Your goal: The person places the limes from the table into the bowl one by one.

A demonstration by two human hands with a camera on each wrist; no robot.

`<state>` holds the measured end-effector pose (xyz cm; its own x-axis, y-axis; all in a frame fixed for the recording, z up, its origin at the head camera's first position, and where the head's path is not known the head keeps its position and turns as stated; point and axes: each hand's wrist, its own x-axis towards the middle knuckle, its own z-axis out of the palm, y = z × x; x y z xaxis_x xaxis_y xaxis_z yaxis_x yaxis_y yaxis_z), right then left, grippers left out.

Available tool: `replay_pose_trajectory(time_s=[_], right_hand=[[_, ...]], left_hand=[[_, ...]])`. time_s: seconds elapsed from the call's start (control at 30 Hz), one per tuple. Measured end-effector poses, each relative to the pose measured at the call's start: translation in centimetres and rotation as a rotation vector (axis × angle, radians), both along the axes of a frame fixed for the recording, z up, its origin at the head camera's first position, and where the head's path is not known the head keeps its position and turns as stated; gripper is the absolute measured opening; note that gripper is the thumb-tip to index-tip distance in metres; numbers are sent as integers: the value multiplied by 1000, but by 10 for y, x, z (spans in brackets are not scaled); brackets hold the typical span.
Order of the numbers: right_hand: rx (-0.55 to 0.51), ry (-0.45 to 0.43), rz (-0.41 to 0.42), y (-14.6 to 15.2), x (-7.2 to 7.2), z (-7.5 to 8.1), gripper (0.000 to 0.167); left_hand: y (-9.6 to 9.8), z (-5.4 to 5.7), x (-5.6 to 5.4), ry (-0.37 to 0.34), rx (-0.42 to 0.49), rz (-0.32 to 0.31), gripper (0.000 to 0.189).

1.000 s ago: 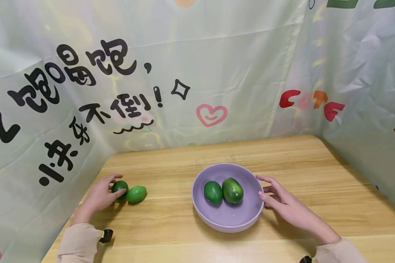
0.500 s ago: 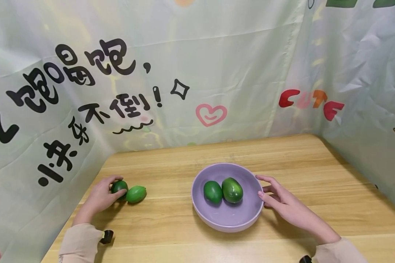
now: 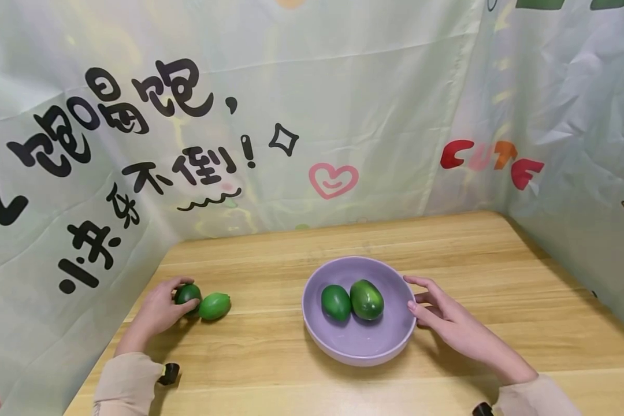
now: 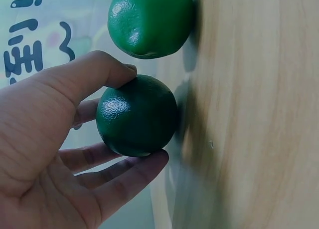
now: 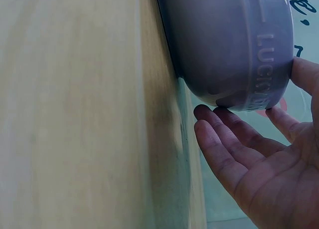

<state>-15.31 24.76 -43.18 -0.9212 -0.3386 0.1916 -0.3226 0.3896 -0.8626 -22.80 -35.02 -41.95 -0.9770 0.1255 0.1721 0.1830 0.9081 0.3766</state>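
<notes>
At the left of the table, my left hand [image 3: 158,309] pinches a round dark green lime [image 4: 137,115] between thumb and fingers. Touching or almost touching it is a brighter green lime [image 3: 215,306] with a small pointed tip. A lilac bowl [image 3: 360,345] stands upright near the middle, holding two oval green fruits: a plain one [image 3: 335,303] and a shinier, slightly larger one [image 3: 367,300]. My right hand [image 3: 449,318] rests its fingertips and thumb against the bowl's right side, the fingers fairly straight. Raised lettering shows on the bowl's outer wall in the right wrist view.
The wooden table [image 3: 270,358] backs onto a pale printed cloth [image 3: 385,98] with black characters and a pink heart. More cloth closes off both the left and right sides. Tabletop lies between the two limes and the bowl.
</notes>
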Motion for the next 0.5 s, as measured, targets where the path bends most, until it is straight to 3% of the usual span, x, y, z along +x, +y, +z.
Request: replay_pose_trajectory(time_s=[0.5], right_hand=[[7, -4, 2, 0, 0, 0, 51]], left_hand=[[-1, 0, 3, 10, -1, 26, 55]])
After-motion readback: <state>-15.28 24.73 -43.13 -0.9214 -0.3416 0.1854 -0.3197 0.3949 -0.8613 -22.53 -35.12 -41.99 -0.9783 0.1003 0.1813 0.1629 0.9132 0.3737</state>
